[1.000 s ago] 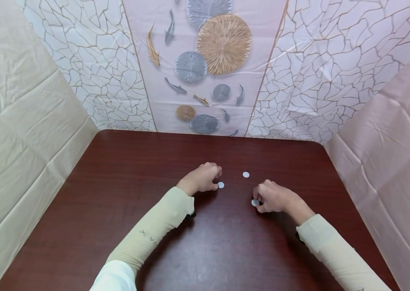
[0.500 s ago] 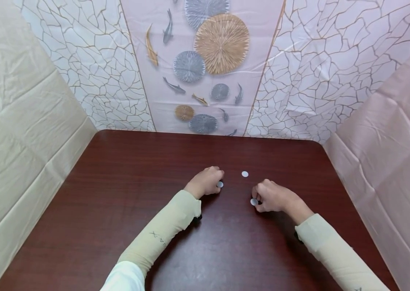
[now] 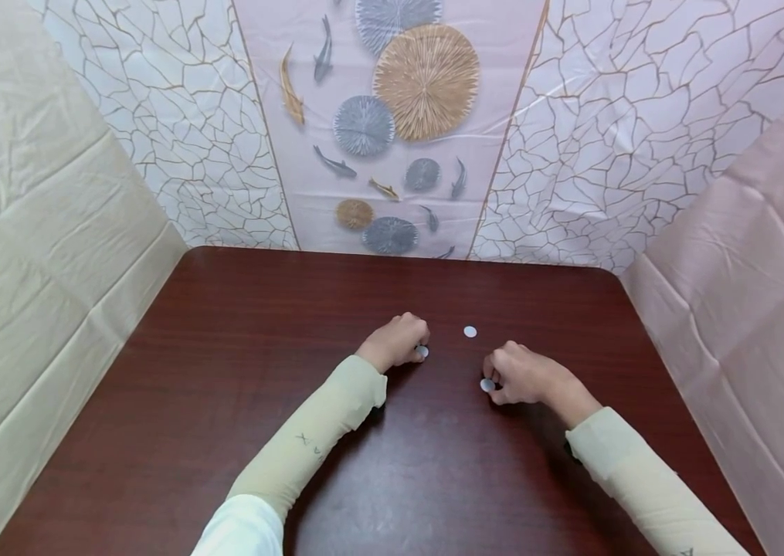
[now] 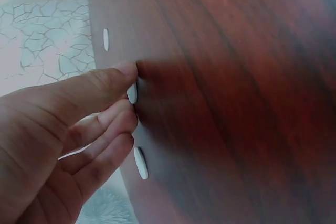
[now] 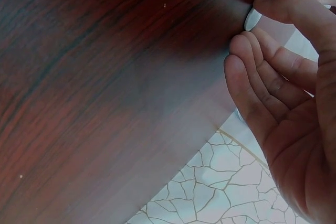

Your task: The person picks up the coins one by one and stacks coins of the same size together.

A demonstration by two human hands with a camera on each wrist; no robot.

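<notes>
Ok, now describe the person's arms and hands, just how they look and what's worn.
The left hand and right hand are bare. The left sleeve is pale cream with small dark marks and meets a white upper sleeve; the right sleeve matches in colour. Something black shows under the right cuff, too small to identify.

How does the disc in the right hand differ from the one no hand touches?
The near disc is held by the right hand; the far disc lies untouched. The far disc is closer to the back edge of the table than the near disc. Both are white, round and flat.
</notes>
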